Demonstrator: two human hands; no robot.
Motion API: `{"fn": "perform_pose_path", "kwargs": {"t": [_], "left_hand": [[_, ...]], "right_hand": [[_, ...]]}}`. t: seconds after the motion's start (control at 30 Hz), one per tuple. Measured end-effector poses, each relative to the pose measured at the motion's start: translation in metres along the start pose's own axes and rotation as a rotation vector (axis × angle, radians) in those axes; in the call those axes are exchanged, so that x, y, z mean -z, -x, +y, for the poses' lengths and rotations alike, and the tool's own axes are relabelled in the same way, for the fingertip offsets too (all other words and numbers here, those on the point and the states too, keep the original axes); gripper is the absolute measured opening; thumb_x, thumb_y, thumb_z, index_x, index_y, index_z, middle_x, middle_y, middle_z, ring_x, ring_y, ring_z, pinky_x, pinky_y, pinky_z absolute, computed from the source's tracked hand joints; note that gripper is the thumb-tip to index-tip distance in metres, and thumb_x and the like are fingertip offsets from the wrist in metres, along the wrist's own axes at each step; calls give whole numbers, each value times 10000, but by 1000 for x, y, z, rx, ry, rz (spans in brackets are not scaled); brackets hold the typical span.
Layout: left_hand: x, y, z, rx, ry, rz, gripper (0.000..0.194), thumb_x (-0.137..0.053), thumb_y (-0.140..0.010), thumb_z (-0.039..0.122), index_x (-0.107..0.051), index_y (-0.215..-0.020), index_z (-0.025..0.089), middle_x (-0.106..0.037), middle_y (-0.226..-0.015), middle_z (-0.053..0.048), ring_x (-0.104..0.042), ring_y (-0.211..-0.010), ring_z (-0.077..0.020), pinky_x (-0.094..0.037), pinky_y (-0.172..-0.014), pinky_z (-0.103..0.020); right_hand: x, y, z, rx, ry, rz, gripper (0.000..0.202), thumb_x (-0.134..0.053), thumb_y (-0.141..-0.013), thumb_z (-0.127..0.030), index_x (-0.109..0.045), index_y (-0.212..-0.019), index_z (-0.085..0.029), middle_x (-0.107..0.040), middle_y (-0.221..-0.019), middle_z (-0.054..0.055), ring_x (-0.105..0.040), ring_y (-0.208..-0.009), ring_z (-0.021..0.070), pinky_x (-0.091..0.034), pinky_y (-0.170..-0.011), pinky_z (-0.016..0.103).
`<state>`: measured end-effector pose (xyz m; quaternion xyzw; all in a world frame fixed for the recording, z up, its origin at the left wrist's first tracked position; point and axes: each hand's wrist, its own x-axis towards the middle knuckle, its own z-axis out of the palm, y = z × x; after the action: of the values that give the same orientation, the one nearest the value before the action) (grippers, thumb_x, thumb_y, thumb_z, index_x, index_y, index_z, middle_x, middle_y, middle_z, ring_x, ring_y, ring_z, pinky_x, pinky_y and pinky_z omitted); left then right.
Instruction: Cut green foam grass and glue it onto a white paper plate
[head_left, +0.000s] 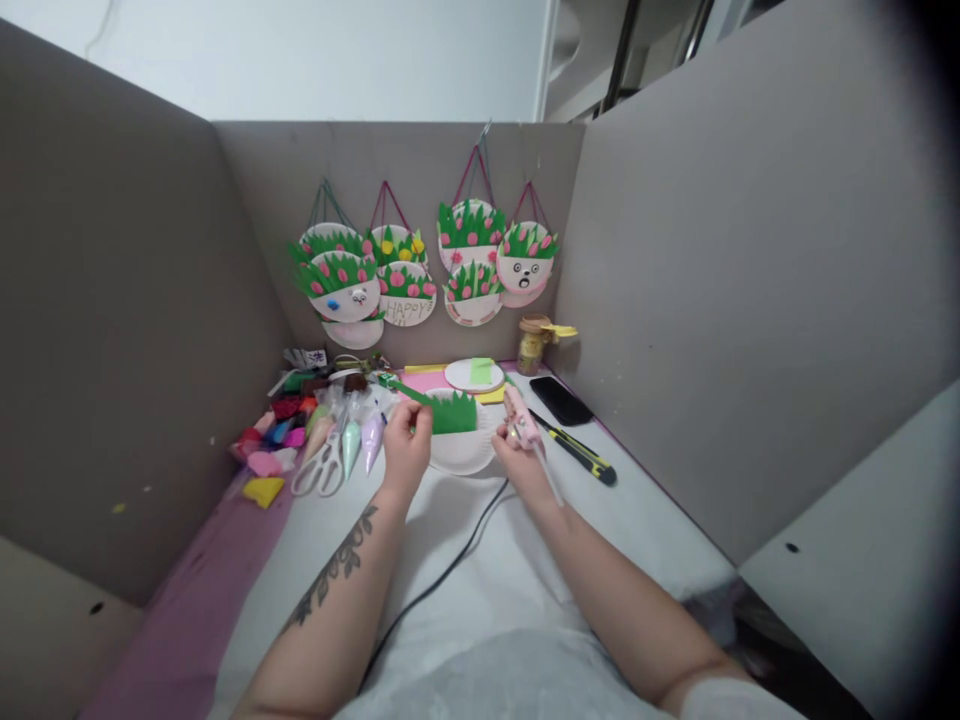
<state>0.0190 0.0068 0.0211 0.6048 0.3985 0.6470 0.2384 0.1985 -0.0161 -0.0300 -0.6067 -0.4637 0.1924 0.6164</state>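
My left hand [409, 440] is closed, fingers pinched on a green paper strip [411, 390] that sticks out up and to the left. Closed around a small pink glue gun [523, 415], my right hand [517, 462] keeps it to the right of a cut white paper plate [461, 456]. A pale glue stick [551, 478] trails from the gun's back end toward my wrist. Green paper grass [456, 413] with a jagged top edge shows along the plate's upper part. My left fingers hide the plate's left side.
White scissors [321, 470], piping bags [370, 440] and a pile of coloured pieces [270, 462] lie left. Right are a utility knife [581, 455], phone [561, 401] and lidded cup [531, 350]. Decorated plates [346, 288] hang behind. A black cable [450, 565] crosses the table.
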Motion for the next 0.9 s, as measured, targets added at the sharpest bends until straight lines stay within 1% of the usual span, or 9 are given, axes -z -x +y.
{"fn": "perform_pose_path", "kwargs": {"t": [0.07,0.13,0.27,0.47,0.57,0.73,0.83,0.9], "left_hand": [[-1,3,3,-55,-94,-47,149,-552,-858,299,-540,-736,213,-524,-732,-13,-464,-729,-169,-387,-713,-279],[-3,6,3,-74,-148,-86,152,-546,-861,271,-521,-720,219,-515,-741,-26,-462,-756,-184,-388,-746,-290],[-8,10,2,-108,-166,-118,164,-537,-868,261,-490,-715,226,-519,-764,-39,-477,-786,-199,-391,-786,-301],[-9,13,0,-180,-227,-158,163,-490,-895,244,-487,-734,223,-549,-802,-53,-503,-804,-200,-390,-794,-303],[-9,13,-3,-205,-248,-186,152,-486,-896,230,-507,-746,222,-557,-808,-55,-510,-809,-199,-387,-787,-300],[-11,15,-9,-153,-233,-239,106,-517,-877,225,-575,-789,223,-592,-851,-64,-536,-849,-205,-395,-814,-295],[-12,16,-12,-74,-208,-280,77,-561,-854,248,-623,-812,231,-614,-890,-70,-546,-896,-219,-396,-848,-297],[-14,18,-12,-6,-191,-298,64,-603,-826,270,-645,-793,236,-618,-891,-72,-543,-910,-229,-390,-860,-297]], "right_hand": [[1,4,-4,6,-45,-30,153,-630,-690,-269,-557,-814,-216,-658,-814,40,-608,-721,181,-485,-672,288],[2,5,-6,11,-78,-40,151,-646,-692,-273,-549,-797,-225,-642,-794,26,-590,-702,176,-479,-669,288],[3,5,-3,5,-108,-49,171,-663,-697,-270,-546,-814,-228,-631,-788,14,-574,-677,170,-476,-652,294],[1,7,2,26,-170,-94,241,-666,-718,-256,-544,-925,-235,-617,-819,-18,-539,-615,129,-456,-609,256],[1,9,2,24,-188,-115,254,-674,-718,-261,-546,-937,-239,-600,-800,-31,-507,-575,112,-449,-594,248],[1,11,0,27,-212,-163,232,-666,-720,-272,-525,-898,-230,-583,-776,-36,-501,-564,109,-445,-575,243],[1,12,-1,39,-178,-172,234,-661,-723,-279,-529,-908,-224,-597,-801,-21,-533,-603,118,-455,-599,243],[1,12,-1,59,-163,-158,238,-656,-726,-285,-535,-922,-224,-612,-832,-9,-560,-640,127,-466,-626,247]]}}
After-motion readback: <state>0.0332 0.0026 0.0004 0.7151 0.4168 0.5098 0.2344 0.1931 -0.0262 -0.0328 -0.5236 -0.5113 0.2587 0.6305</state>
